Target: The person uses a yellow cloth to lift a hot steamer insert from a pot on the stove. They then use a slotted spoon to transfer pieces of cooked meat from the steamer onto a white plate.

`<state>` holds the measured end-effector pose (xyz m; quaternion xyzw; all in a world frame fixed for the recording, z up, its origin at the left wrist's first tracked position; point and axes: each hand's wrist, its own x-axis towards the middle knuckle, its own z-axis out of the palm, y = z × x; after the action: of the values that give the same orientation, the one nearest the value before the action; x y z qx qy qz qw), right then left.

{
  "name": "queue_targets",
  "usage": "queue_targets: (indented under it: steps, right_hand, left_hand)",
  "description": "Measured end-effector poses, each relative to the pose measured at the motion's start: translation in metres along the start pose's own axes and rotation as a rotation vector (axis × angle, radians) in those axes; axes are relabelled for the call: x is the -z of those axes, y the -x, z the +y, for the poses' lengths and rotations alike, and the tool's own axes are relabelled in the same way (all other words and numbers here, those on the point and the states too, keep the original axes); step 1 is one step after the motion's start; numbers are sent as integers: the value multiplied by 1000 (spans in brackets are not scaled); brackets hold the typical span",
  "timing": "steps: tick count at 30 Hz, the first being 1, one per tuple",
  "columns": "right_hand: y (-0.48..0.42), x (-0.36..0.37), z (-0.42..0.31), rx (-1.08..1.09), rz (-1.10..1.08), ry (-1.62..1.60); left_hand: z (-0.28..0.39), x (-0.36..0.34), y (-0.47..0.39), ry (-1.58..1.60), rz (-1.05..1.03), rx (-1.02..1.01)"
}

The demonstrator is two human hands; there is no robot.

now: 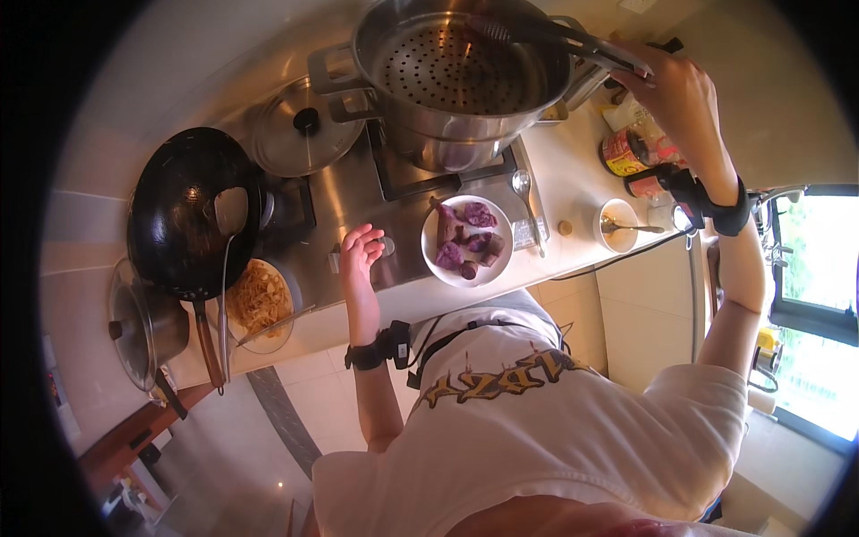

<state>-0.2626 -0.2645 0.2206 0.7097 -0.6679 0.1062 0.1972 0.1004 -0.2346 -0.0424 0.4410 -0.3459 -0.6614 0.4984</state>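
My right hand (pixel 678 94) grips the handles of metal tongs (pixel 570 40), whose head reaches over the steamer pot. Between the tong tips something dark may be held; I cannot tell. Small holes cover the base of the steel steamer (pixel 463 74), which stands on the stove. Below it, a white plate (pixel 429 262) holds several pieces of purple sweet potato (pixel 480 215). My left hand (pixel 362 245) hovers over the stove's front edge, fingers slightly curled and holding nothing, to the left of the plate. A metal spoon (pixel 530 208) lies right of the plate.
A black wok (pixel 181 215) with a spatula (pixel 231 208) is at left, beside a plate of shredded food (pixel 262 302) and a lidded pot (pixel 141 322). A glass lid (pixel 288 141) lies behind. Right stand a bowl with a spoon (pixel 614 221) and a sauce jar (pixel 624 151).
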Motion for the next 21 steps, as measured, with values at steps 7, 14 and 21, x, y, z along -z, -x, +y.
queue_targets:
  steps: [7, 14, 21]
  right_hand:
    - [27, 2, 10, -54, -3, 55]
    - [62, 31, 31, -26, 8, -462]
    - [138, 55, -15, -299, -197, -598]
  left_hand:
    - [0, -9, 3, -9, -41, 16]
    - [0, -13, 16, -20, -63, 6]
    - [-6, -16, 24, -49, -44, 58]
